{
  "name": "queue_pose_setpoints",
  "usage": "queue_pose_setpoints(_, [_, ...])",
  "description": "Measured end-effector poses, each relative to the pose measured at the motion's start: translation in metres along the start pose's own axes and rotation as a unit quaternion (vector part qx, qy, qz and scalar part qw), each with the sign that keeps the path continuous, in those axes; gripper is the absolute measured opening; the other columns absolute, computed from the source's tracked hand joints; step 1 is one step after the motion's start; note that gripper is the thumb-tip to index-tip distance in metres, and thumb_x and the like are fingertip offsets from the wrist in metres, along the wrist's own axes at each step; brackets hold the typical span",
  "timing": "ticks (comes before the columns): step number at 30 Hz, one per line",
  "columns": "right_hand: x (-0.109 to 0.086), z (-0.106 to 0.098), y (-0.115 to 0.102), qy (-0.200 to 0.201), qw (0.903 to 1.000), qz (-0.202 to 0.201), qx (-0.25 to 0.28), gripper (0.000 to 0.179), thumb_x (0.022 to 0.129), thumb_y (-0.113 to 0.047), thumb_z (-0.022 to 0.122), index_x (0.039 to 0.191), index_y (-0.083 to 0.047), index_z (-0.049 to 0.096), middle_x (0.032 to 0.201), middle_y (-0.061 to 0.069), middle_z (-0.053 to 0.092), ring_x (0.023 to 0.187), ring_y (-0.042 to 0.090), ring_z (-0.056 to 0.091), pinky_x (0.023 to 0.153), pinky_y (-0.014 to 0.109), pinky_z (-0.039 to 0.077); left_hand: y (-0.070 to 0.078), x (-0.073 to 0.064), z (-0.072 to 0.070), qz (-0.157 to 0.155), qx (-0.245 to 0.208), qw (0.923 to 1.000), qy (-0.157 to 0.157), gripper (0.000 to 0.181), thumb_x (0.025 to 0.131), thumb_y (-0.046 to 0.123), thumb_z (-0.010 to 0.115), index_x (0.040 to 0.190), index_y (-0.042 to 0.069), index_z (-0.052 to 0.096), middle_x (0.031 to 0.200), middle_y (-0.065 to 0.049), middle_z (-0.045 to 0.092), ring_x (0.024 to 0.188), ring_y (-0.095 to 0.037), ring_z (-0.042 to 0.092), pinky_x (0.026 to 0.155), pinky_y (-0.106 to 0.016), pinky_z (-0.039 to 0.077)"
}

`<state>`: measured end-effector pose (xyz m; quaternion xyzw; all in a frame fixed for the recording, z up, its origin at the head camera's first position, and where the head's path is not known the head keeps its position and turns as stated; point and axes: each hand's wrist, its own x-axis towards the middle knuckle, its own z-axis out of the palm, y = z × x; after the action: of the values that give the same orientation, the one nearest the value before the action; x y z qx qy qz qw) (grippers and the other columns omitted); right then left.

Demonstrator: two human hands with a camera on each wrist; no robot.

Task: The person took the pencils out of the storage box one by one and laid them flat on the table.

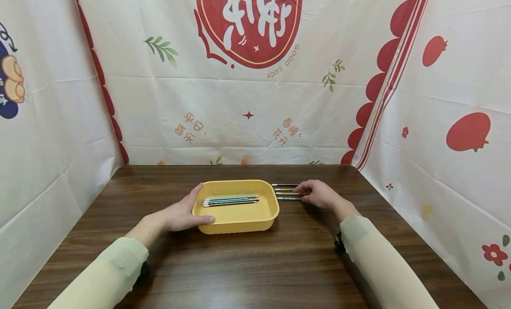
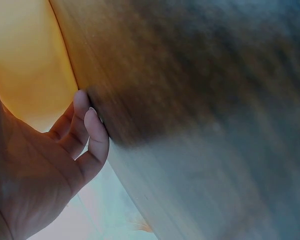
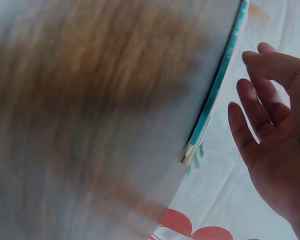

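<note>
A yellow plastic tray [image 1: 238,228] with raised walls stands on the table, and several pencils [image 1: 231,200] lie side by side inside it. My left hand [image 1: 181,213] holds the tray's left end, its thumb over the front rim and its fingers along the left side. To the tray's right, more pencils [image 1: 288,198] lie in a parallel row, partly hidden by my right hand [image 1: 321,194]. That hand is over their right ends with bent, loosely spread fingers. In the right wrist view a teal pencil [image 3: 215,90] lies near its fingertips, with nothing gripped.
The dark wood-grain table [image 1: 255,264] extends around the tray. A white printed cloth [image 1: 247,96] hangs along the back edge and both sides, with red scalloped strips at the back corners.
</note>
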<state>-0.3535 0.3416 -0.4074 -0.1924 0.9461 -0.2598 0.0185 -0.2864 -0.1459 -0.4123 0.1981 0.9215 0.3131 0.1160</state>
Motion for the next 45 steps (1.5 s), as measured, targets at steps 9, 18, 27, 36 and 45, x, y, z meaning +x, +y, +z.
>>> queue_pose_setpoints(9, [-0.011, -0.002, -0.018, 0.018, 0.9972, -0.02, 0.07, 0.045, 0.096, -0.01, 0.084, 0.139, -0.007, 0.072, 0.132, 0.023, 0.069, 0.115, 0.033, 0.068, 0.093, 0.035, 0.056, 0.0, 0.001, 0.0, -0.002, 0.0, 1.0, -0.001, 0.133, 0.093, 0.074, 0.075, 0.177, 0.013, -0.009, 0.18, -0.03, 0.015, 0.165, -0.048, 0.028, 0.13, -0.067, 0.029])
queue_pose_setpoints(18, [-0.015, -0.001, -0.043, 0.033, 0.994, -0.06, 0.085, 0.055, 0.094, -0.021, 0.09, 0.145, -0.017, 0.071, 0.135, 0.013, 0.064, 0.122, 0.037, 0.064, 0.101, 0.05, 0.057, 0.0, 0.002, -0.001, -0.003, -0.003, 1.0, -0.005, 0.133, 0.092, 0.074, 0.075, 0.177, 0.014, -0.008, 0.18, -0.031, 0.016, 0.165, -0.048, 0.028, 0.13, -0.067, 0.03])
queue_pose_setpoints(27, [-0.012, -0.001, -0.077, 0.03, 0.9869, -0.102, 0.121, 0.053, 0.095, -0.016, 0.088, 0.146, -0.015, 0.07, 0.142, 0.019, 0.063, 0.126, 0.041, 0.063, 0.106, 0.061, 0.057, 0.001, 0.003, -0.003, 0.0, -0.001, 1.0, -0.005, 0.133, 0.093, 0.074, 0.075, 0.176, 0.012, -0.008, 0.18, -0.03, 0.016, 0.165, -0.047, 0.028, 0.13, -0.067, 0.029])
queue_pose_setpoints(36, [0.001, 0.007, -0.107, 0.013, 0.9864, -0.116, 0.116, 0.05, 0.099, -0.016, 0.083, 0.147, -0.012, 0.068, 0.138, 0.019, 0.067, 0.121, 0.039, 0.067, 0.104, 0.053, 0.058, 0.0, 0.001, -0.002, 0.0, -0.005, 1.0, -0.004, 0.133, 0.093, 0.073, 0.075, 0.176, 0.012, -0.008, 0.18, -0.031, 0.015, 0.165, -0.048, 0.028, 0.13, -0.067, 0.029])
queue_pose_setpoints(45, [0.012, 0.027, -0.124, 0.007, 0.9894, -0.114, 0.091, 0.043, 0.101, -0.018, 0.081, 0.142, -0.015, 0.072, 0.136, 0.01, 0.069, 0.116, 0.024, 0.067, 0.098, 0.039, 0.057, -0.002, 0.001, -0.003, -0.001, -0.003, 1.0, -0.003, 0.132, 0.093, 0.073, 0.074, 0.176, 0.012, -0.008, 0.18, -0.031, 0.016, 0.164, -0.048, 0.029, 0.129, -0.068, 0.029])
